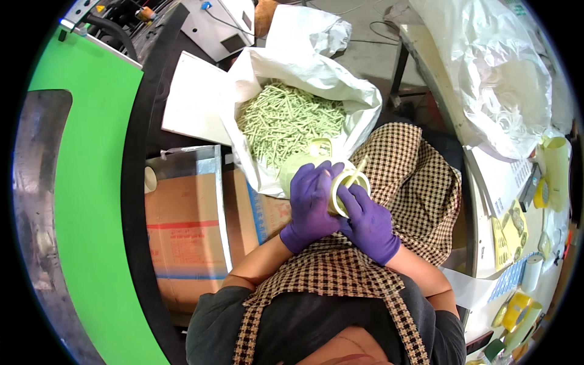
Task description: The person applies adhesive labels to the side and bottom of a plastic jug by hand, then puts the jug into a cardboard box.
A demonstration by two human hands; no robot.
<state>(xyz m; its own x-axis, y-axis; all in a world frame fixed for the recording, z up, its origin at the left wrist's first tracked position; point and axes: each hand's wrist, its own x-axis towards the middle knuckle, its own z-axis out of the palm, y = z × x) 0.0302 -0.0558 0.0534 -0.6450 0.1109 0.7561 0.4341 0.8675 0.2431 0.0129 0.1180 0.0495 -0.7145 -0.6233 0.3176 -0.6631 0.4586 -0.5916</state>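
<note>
Both my hands wear purple gloves and are closed at a pale yellow-green cylindrical container (297, 168), tilted over my lap. My left hand (312, 204) wraps round its side. At its round, open end, my right hand (370, 224) grips the rim, with the thumb side by the opening. A thin pale green stick (360, 170) pokes out of that opening; whether my right fingers touch it is hidden. Just beyond my hands stands an open white sack (363, 100) full of short, pale green sticks (286, 118). A pale green loop (320, 146) lies at the sack's near side.
Cardboard boxes (182, 225) sit in a metal-edged tray at left, beside a bright green machine panel (97, 201). To the right, a worktable (483, 243) carries papers, tape rolls (516, 310) and a clear plastic bag (499, 85). A checked apron (420, 182) covers my lap.
</note>
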